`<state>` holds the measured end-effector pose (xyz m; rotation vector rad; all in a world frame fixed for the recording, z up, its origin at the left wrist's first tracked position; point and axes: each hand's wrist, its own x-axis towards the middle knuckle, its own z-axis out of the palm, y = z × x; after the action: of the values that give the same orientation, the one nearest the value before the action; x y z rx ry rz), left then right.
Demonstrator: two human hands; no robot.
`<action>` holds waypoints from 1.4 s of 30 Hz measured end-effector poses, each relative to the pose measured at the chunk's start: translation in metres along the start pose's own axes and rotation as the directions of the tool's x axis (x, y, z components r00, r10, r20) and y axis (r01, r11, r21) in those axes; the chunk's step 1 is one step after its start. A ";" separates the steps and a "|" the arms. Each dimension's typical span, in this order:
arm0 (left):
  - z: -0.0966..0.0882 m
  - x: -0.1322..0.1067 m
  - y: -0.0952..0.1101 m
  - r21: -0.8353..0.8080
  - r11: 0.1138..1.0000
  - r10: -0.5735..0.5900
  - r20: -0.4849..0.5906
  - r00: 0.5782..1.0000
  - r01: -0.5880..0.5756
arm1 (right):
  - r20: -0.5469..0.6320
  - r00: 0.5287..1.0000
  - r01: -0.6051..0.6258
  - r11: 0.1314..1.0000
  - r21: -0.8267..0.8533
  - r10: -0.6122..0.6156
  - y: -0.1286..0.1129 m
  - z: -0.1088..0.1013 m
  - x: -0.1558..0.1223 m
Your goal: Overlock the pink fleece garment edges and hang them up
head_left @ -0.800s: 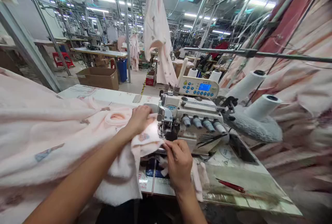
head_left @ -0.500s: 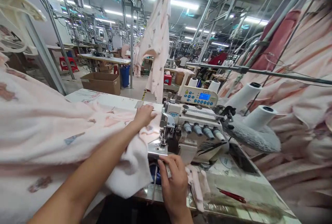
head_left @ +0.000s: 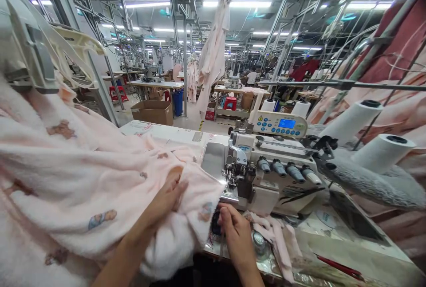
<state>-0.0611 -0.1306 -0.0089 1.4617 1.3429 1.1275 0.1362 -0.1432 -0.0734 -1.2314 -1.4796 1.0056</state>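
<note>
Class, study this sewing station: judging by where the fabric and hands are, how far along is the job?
Done, it seems: pink trimmings lie beside the overlock machine, and nothing sits under its presser foot. In hand: the left hand presses the pink fleece garment while the right hand grips its edge at the table front. Left: any further seam is not yet fed in.

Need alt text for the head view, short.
A person's left hand presses pink fleece fabric beside an overlock sewing machine, while the right hand pinches its edge just below the needle area. White thread cones stand right.
</note>
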 end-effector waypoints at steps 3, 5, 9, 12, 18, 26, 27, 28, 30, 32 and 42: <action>0.022 -0.022 0.008 -0.402 0.906 -0.050 0.211 0.976 0.134 | 0.049 0.990 -0.142 0.954 0.265 0.134 0.004 0.006 0.002; 0.040 -0.026 0.011 -0.455 0.875 -0.035 0.276 0.960 0.163 | 0.044 0.981 -0.189 0.869 0.458 0.190 0.004 0.008 0.000; 0.074 -0.022 0.014 -0.403 0.909 0.015 0.286 0.958 0.106 | -0.120 0.939 -0.143 0.681 0.718 0.324 -0.002 0.002 -0.002; 0.086 -0.016 0.018 -0.244 0.969 0.025 0.283 0.959 0.047 | -0.183 0.900 -0.126 0.637 0.760 0.396 0.000 -0.005 -0.004; 0.049 -0.005 0.032 0.006 0.997 0.070 0.258 0.964 -0.074 | -0.327 0.921 -0.112 0.950 0.290 0.209 0.006 -0.026 -0.026; 0.014 0.011 0.056 0.351 0.913 0.089 0.325 0.941 -0.207 | -0.002 0.999 0.053 0.993 0.108 -0.053 -0.037 -0.015 -0.014; 0.016 0.016 0.058 0.375 0.897 0.106 0.333 0.937 -0.235 | 0.019 1.000 0.020 0.984 0.176 -0.024 -0.039 -0.011 -0.011; 0.019 0.021 0.058 0.394 0.877 0.136 0.344 0.929 -0.275 | 0.019 1.000 -0.012 0.968 0.249 0.008 -0.040 -0.007 -0.010; 0.026 0.032 0.057 0.423 0.827 0.210 0.377 0.902 -0.370 | -0.021 0.997 -0.064 0.915 0.397 0.079 -0.036 -0.002 -0.009; 0.033 0.043 0.052 0.456 0.779 0.250 0.403 0.880 -0.430 | -0.069 0.988 -0.091 0.869 0.487 0.142 -0.030 -0.001 -0.009; 0.039 0.055 0.030 0.426 0.807 0.223 0.423 0.878 -0.410 | -0.192 0.976 -0.051 0.964 0.262 0.103 -0.021 0.000 -0.017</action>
<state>-0.0144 -0.0781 0.0141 2.2332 1.2018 0.6667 0.1328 -0.1635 -0.0559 -1.1731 -1.1126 1.0524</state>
